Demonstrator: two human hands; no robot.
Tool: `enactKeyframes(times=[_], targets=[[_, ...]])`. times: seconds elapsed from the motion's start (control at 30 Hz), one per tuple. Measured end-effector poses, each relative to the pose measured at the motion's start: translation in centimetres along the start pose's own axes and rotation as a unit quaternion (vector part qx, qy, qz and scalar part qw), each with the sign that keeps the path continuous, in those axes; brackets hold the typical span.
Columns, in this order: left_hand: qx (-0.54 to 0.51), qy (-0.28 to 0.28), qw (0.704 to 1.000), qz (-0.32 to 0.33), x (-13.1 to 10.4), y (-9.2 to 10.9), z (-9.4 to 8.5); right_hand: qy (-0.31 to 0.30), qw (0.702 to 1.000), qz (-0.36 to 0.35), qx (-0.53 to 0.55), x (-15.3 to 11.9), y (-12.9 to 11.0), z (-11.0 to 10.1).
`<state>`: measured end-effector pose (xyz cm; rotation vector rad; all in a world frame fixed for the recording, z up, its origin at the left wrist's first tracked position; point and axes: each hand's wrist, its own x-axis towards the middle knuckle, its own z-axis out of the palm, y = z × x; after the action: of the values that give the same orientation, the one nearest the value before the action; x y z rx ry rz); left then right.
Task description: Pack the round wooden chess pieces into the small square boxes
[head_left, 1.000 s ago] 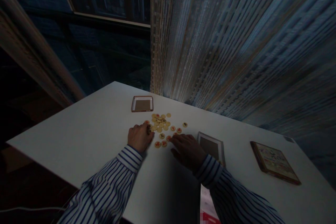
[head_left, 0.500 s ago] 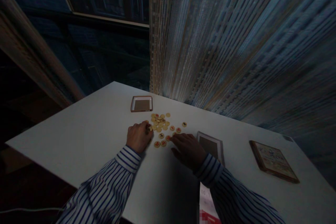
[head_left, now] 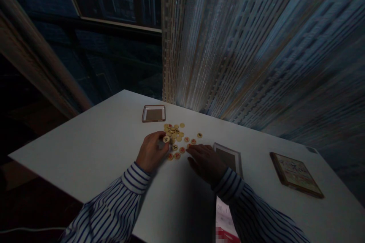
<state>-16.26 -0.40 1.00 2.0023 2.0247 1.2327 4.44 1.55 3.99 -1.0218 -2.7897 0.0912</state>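
Between its thumb and fingers my left hand (head_left: 151,151) holds a round wooden disc (head_left: 166,139) with a dark character on its face. Just beyond is a heap of pale yellow discs (head_left: 173,131), some overlapping. Nearer me lie several loose discs with red characters, one of them a red-marked disc (head_left: 177,155), and a black-marked disc (head_left: 175,147). My right hand (head_left: 207,159) is palm down with fingers stretched out to the left, its fingertips at a red-marked disc (head_left: 189,146) that they partly cover.
On the white table (head_left: 99,140) a small framed tray (head_left: 154,113) stands beyond the heap. A second tray (head_left: 228,155) is partly behind my right hand. Farther right lies a flat decorated box (head_left: 296,174). A lit screen (head_left: 224,212) shows beneath my right forearm. Curtains (head_left: 216,45) hang behind.
My left hand has lifted a disc and turned its marked face into view, shifting slightly right. My right fingertips have moved a little, uncovering more of one red-marked disc.
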Motion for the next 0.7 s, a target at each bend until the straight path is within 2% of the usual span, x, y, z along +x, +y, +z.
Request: enactKeyframes(times=[0.13,0.3,0.5,0.7], targets=[[-0.086,-0.024,0.996,-0.015,-0.8,1.0,-0.2,0.038,0.999,0.008,0.021,-0.1,0.0,-0.2],[-0.147,-0.054,0.988,-0.011,-1.6,2.5,-0.2,0.086,0.993,0.023,0.079,-0.6,0.0,-0.5],[-0.196,-0.101,0.975,0.018,-2.2,4.1,-0.3,0.158,0.966,0.018,0.204,-1.2,0.1,-0.1],[-0.23,-0.128,0.964,0.02,-2.6,4.8,-0.2,0.174,0.951,-0.008,0.256,-1.9,0.3,0.2]])
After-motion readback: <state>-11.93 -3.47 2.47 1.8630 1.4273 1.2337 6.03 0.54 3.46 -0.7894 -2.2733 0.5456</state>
